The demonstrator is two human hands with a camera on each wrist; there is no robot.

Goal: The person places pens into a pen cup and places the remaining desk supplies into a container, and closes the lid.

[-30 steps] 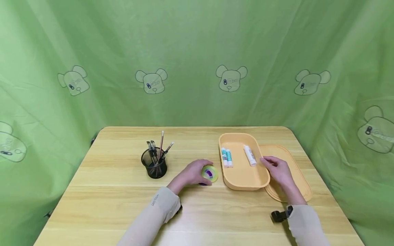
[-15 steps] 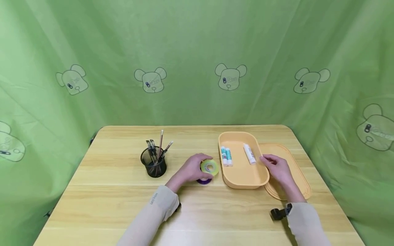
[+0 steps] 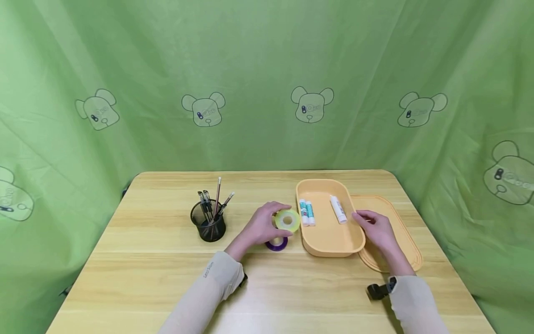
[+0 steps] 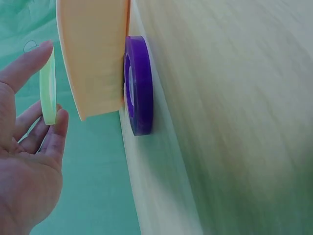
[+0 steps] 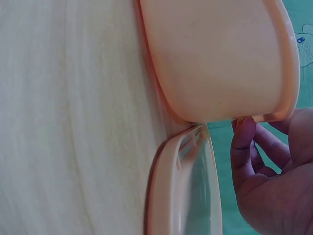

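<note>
Frame centre: left hand (image 3: 263,225) pinches green tape (image 3: 295,221) by its edges; finger slip could drop it. Right of centre, right hand (image 3: 378,231) pinches box (image 3: 329,240) rim.

Yellow-green tape roll (image 4: 48,93), purple roll (image 4: 142,88), orange box (image 3: 331,239), bear-patterned green curtain (image 3: 258,51).

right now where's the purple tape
In the head view, the purple tape lies on the table under the left hand, between the pen cup and the box, nearer the box.
</note>
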